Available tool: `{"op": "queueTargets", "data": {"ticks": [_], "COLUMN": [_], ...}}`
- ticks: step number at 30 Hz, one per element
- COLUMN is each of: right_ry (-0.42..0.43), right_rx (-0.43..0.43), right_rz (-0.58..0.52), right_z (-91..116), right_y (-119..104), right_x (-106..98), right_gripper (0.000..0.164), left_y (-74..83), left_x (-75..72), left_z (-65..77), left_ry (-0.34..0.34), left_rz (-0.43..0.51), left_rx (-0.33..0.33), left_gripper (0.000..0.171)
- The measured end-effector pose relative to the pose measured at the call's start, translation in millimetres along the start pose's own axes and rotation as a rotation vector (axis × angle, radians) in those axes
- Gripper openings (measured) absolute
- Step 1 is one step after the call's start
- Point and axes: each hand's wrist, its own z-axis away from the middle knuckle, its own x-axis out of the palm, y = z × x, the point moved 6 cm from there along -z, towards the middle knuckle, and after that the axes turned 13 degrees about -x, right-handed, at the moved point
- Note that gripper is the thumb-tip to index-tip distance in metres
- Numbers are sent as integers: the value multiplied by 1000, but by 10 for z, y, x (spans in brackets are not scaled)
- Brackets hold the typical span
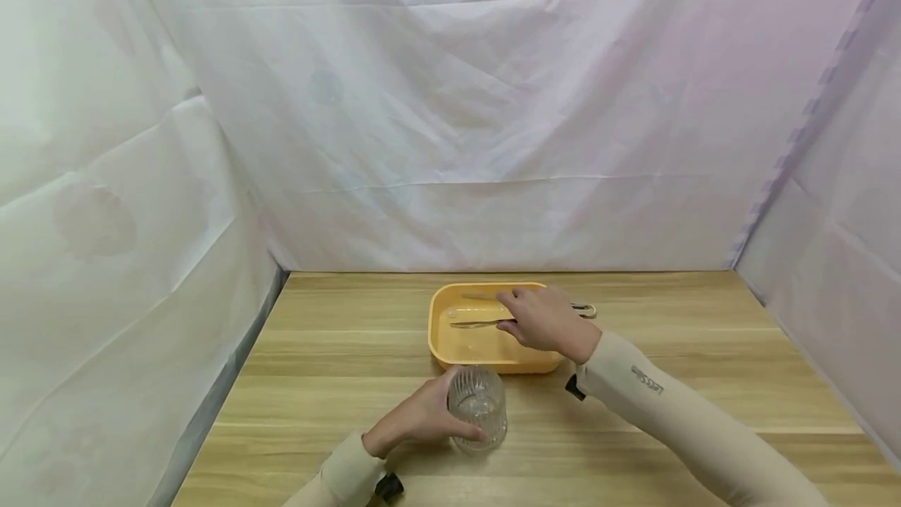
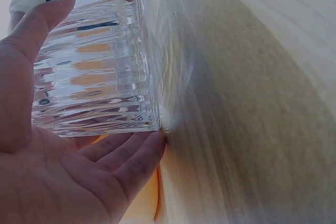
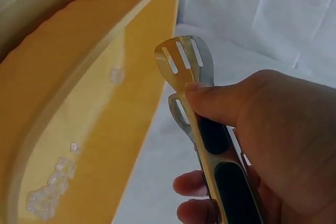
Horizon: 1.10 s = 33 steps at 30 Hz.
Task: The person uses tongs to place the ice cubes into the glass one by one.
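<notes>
My left fingers (image 2: pixel 137 163) curl widely round the ribbed glass (image 1: pixel 482 397); my right fingers (image 3: pixel 190 184) grip tongs (image 3: pixel 212 136) over the yellow tray (image 1: pixel 472 348).

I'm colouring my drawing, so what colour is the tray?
The tray is yellow-orange; the head view shows it best.

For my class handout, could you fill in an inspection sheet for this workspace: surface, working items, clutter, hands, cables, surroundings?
Surface: table with wood-grain top.
Working items: yellow tray holding small clear pieces; ribbed clear glass at the tray's near side; metal tongs with dark grip panels.
Clutter: nothing seen.
Hands: left hand holds the glass; right hand grips the tongs over the tray.
Cables: nothing seen.
Surroundings: pale hanging sheets behind and on both sides.
</notes>
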Motion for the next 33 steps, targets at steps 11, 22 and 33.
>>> {"op": "queueTargets", "data": {"ticks": [11, 22, 33], "right_ry": [-145, -243, -223], "right_rx": [49, 52, 26], "right_rz": [-61, -90, -124], "right_z": [-321, -483, -507], "right_y": [115, 127, 138], "right_x": [312, 524, 599], "right_gripper": [45, 52, 42], "left_y": [1, 7, -6], "left_x": [-7, -1, -2], "left_z": [7, 18, 7], "left_ry": [12, 20, 13], "left_rz": [-15, -20, -3], "left_rx": [-7, -8, -12], "left_gripper": [93, 95, 94]}}
